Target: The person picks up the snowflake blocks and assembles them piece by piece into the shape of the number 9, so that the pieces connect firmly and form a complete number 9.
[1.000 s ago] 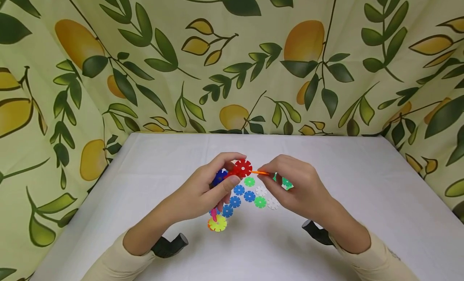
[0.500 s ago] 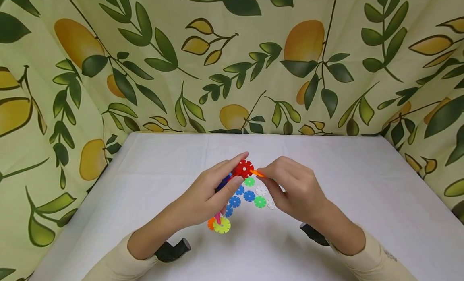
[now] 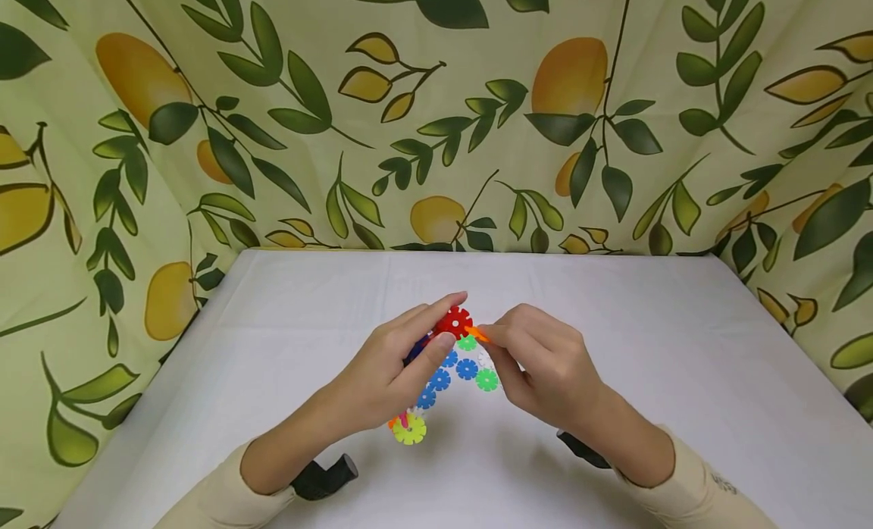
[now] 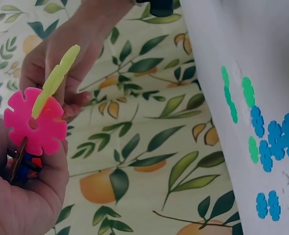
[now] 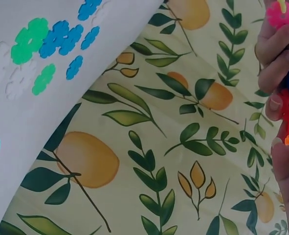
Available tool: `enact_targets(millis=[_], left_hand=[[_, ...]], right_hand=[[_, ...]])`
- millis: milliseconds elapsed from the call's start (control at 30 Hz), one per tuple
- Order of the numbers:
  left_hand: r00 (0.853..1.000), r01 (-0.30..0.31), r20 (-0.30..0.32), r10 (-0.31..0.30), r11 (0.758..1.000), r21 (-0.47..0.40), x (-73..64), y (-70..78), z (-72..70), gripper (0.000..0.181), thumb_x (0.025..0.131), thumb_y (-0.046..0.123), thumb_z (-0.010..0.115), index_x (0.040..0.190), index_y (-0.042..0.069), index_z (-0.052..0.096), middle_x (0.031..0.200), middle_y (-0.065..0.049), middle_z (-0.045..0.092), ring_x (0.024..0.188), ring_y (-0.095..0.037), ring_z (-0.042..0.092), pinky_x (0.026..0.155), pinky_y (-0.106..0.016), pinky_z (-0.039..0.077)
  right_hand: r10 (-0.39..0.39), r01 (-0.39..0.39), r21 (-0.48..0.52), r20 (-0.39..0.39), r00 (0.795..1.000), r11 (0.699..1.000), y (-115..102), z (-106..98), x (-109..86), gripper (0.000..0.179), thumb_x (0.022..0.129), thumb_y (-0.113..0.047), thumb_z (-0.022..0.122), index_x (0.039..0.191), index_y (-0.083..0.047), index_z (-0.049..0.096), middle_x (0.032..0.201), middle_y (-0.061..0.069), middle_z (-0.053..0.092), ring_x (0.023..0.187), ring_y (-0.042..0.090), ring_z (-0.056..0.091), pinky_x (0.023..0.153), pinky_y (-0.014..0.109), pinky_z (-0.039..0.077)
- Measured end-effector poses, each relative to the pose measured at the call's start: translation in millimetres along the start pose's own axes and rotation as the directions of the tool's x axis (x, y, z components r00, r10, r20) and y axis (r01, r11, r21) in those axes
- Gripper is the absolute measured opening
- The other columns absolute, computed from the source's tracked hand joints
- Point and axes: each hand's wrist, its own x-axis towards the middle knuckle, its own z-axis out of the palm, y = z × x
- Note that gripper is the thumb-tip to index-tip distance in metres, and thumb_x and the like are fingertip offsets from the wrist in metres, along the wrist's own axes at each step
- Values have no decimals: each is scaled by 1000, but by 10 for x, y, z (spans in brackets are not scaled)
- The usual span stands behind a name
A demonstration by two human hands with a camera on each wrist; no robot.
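Observation:
My left hand [image 3: 389,374] grips a linked chain of notched plastic snowflake discs. A red disc [image 3: 455,323] shows between its thumb and fingers, with part of a dark blue disc [image 3: 417,349] behind. Below the palm hang a yellow disc [image 3: 409,429] and a bit of orange. In the left wrist view a pink disc [image 4: 21,118] carries the yellow one edge-on in its slot. Thumb and forefinger of my right hand [image 3: 549,358] pinch an orange disc [image 3: 480,335], held edge-on right at the red disc's rim. The fingers hide much of the chain.
Loose discs lie on the white-covered table [image 3: 307,302]: several blue discs [image 3: 467,369], green discs [image 3: 487,380] and white ones, partly behind the hands. Dark wrist mounts [image 3: 326,477] sit under both forearms. A leaf-and-fruit patterned curtain [image 3: 436,135] surrounds the table.
My right hand has moved left, and the orange disc it pinches now overlaps the red disc's rim. The left hand's fingers have straightened and swung over the dark blue disc; the hanging yellow disc shifted slightly.

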Motion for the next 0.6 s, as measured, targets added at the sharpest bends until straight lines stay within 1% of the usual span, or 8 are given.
enact_targets(millis=[200, 367, 600], left_hand=[[1000, 16, 3, -16, 1000, -17, 5, -3, 12, 48, 105, 20, 53, 152, 14, 44, 129, -2, 61, 97, -10, 61, 73, -30, 59], [1000, 25, 11, -25, 999, -31, 5, -2, 19, 48, 104, 17, 53, 151, 13, 45, 135, -2, 59, 106, -12, 62, 79, -30, 58], [999, 38, 13, -38, 998, -44, 3, -10, 27, 47, 104, 18, 53, 150, 13, 46, 134, -3, 60, 103, -12, 62, 78, -29, 58]], right_hand=[[-44, 44, -5, -42, 998, 999, 36, 28, 0, 21, 102, -11, 55, 89, 0, 68, 74, 4, 62, 63, 17, 60, 56, 26, 56], [-65, 65, -5, -59, 996, 998, 61, 41, 4, 22, 102, -10, 55, 88, 1, 67, 74, 4, 62, 62, 17, 60, 55, 24, 55], [-74, 76, 34, -60, 995, 997, 112, 66, -24, 19, 100, -9, 56, 88, 1, 67, 74, 3, 62, 62, 17, 60, 56, 25, 55]])
